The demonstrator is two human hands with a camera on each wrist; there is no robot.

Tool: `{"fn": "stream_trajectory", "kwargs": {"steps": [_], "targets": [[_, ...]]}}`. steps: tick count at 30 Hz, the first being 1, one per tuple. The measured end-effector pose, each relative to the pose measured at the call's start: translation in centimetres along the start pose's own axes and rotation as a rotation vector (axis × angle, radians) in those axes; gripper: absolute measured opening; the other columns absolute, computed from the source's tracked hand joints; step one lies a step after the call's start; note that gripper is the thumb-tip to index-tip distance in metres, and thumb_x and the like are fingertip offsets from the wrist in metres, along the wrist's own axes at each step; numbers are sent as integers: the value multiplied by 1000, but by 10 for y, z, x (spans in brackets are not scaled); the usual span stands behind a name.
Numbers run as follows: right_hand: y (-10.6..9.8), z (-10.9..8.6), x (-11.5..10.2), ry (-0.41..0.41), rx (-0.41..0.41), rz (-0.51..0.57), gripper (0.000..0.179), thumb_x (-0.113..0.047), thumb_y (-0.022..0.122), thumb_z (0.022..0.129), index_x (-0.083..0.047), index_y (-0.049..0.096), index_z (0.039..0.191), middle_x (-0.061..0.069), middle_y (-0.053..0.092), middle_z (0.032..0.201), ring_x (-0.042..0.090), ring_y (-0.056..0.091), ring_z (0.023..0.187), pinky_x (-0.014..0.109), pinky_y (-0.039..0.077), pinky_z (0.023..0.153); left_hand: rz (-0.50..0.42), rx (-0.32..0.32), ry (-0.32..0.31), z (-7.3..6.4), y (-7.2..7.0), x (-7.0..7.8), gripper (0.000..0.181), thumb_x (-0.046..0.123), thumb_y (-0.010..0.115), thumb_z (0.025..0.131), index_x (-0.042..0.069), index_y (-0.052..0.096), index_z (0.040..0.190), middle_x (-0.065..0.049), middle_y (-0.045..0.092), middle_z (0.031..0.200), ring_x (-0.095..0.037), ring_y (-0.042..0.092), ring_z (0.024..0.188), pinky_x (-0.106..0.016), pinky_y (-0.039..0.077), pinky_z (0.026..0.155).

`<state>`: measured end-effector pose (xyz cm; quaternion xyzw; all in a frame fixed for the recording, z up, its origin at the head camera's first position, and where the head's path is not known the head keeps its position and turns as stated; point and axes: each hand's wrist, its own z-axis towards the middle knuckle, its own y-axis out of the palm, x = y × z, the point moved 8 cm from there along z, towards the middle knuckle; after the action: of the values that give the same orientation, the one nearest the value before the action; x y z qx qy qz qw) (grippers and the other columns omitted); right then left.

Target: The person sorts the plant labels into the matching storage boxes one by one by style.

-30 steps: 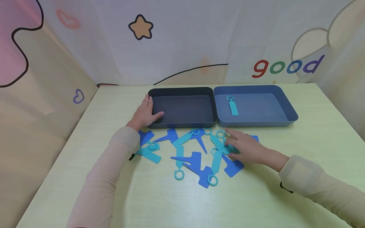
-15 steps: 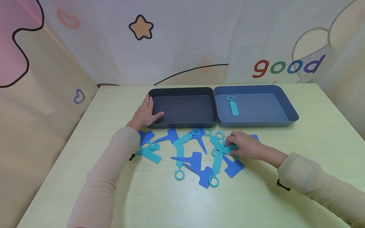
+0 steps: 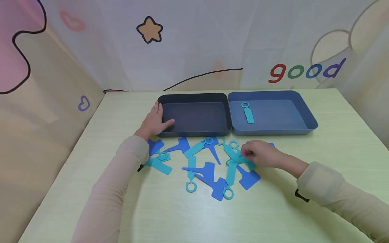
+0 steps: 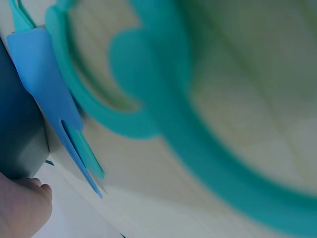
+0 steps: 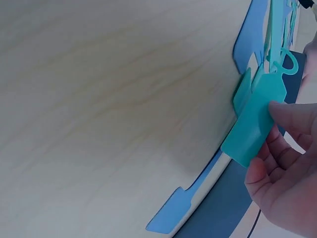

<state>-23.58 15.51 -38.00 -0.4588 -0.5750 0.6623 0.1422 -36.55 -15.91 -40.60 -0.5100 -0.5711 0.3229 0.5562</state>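
My left hand (image 3: 154, 121) rests on the left wall of the dark tray (image 3: 197, 116), fingers extended along the outside and thumb over the rim. In front of the right tray, my right hand (image 3: 261, 154) pinches a teal plant tag with a ring end. The right wrist view shows that teal tag (image 5: 255, 119) between thumb and fingers, its flat part tilted above the pile and its ring pointing away. Beneath and beside it lie other teal ring tags (image 3: 231, 173) and blue T-shaped plant labels (image 3: 250, 179), several overlapping.
The grey-blue tray (image 3: 279, 116) stands against the dark tray's right side, with one teal tag (image 3: 249, 115) lying in it. More tags (image 3: 161, 165) are near the left forearm. A patterned cloth (image 3: 194, 44) hangs behind the table (image 3: 170, 212).
My right hand's fingers have closed from spread to a pinch on a teal tag and lifted its edge slightly. The left hand has stayed in place.
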Motion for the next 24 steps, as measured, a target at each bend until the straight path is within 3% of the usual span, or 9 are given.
{"fn": "stream_trajectory", "kwargs": {"steps": [5,17,24], "targets": [[-5,-2,-6,-36,49,-29,19,7,65,85,-11,65,79,-3,59,79,10,50,73,29,48,69,10,-1,3,1,1,0,95,53,44,99,-7,-5,154,-22,-12,164,-37,-2,154,-48,11,125],[-18,-11,-22,-124,280,-139,14,6,68,83,-7,70,86,3,67,88,20,61,82,37,56,73,10,3,-3,0,1,-1,94,53,44,99,-6,-5,154,-21,-12,164,-36,-2,154,-47,11,125],[-25,-11,-22,-101,352,-10,13,8,68,83,-5,68,87,7,66,86,19,59,78,35,55,71,6,5,-5,1,1,-1,95,53,44,99,-6,-4,154,-21,-12,164,-36,-2,154,-47,12,125]]}}
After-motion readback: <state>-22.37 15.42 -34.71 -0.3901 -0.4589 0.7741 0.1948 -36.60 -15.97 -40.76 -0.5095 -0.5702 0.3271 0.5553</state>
